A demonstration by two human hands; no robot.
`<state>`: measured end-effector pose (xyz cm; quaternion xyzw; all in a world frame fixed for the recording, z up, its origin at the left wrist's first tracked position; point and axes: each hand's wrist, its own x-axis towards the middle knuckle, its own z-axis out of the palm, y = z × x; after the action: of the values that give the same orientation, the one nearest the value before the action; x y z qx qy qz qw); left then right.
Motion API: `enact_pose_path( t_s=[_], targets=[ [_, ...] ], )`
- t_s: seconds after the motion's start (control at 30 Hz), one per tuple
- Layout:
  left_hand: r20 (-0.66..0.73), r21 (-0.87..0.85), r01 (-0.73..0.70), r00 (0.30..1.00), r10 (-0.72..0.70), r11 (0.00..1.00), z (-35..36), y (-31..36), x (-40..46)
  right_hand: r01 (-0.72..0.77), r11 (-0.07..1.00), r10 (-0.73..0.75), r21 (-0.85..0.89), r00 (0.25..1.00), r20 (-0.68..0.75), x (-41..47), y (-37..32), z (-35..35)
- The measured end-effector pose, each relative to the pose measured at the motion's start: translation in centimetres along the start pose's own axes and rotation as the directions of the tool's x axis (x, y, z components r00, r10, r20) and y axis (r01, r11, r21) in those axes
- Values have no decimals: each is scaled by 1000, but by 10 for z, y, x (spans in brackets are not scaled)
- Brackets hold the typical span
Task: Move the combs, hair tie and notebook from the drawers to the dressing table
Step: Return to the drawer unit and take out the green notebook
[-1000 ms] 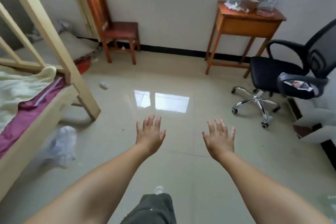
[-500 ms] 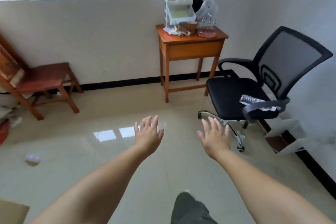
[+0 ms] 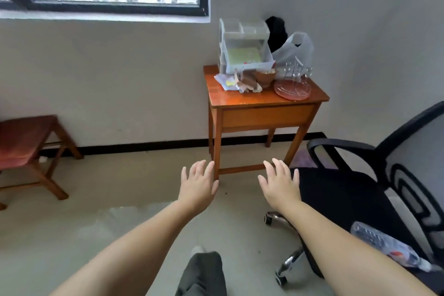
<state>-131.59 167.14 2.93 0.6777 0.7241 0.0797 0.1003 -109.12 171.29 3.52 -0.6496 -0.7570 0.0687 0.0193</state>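
A small orange wooden dressing table (image 3: 245,100) stands against the far wall. On its back left corner sits a white plastic drawer unit (image 3: 243,47), one drawer pulled out with a pale green notebook (image 3: 243,55) lying in it. Combs and a hair tie are not visible from here. My left hand (image 3: 198,187) and my right hand (image 3: 280,186) are stretched out in front of me, palms down, fingers spread, holding nothing, well short of the table.
On the table also lie crumpled papers (image 3: 236,81), a brown bowl (image 3: 264,77), a pink glass tray (image 3: 293,89) and a plastic bag (image 3: 296,49). A black office chair (image 3: 355,197) stands close on the right, a red wooden chair (image 3: 24,144) at left.
The view has swung right and upward and come closer to the table; the bed has left the frame. Both hands stay outstretched and empty.
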Motion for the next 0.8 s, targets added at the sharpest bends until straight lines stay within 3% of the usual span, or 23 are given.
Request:
enact_pose_path(
  t_s=[0.3, 0.47, 0.63, 0.7, 0.8],
  targets=[
    [-91, -39, -60, 994, 57, 997, -66, 3, 278, -84, 988, 99, 128, 989, -111, 246, -2, -63],
    [-98, -32, -32, 995, 29, 999, -69, 17, 393, 56, 960, -17, 275, 990, -142, 378, 2, -87],
    [-171, -162, 131, 972, -159, 978, -66, 28, 487, 170, 887, -129, 428, 984, -122, 506, 0, -111],
    [-155, -185, 193, 962, -223, 964, -65, 31, 512, 138, 900, -119, 414, 990, -73, 549, 6, -120],
    [-149, -232, 222, 954, -260, 947, -66, 32, 538, -59, 939, 40, 340, 997, 62, 601, 12, -133]
  ],
)
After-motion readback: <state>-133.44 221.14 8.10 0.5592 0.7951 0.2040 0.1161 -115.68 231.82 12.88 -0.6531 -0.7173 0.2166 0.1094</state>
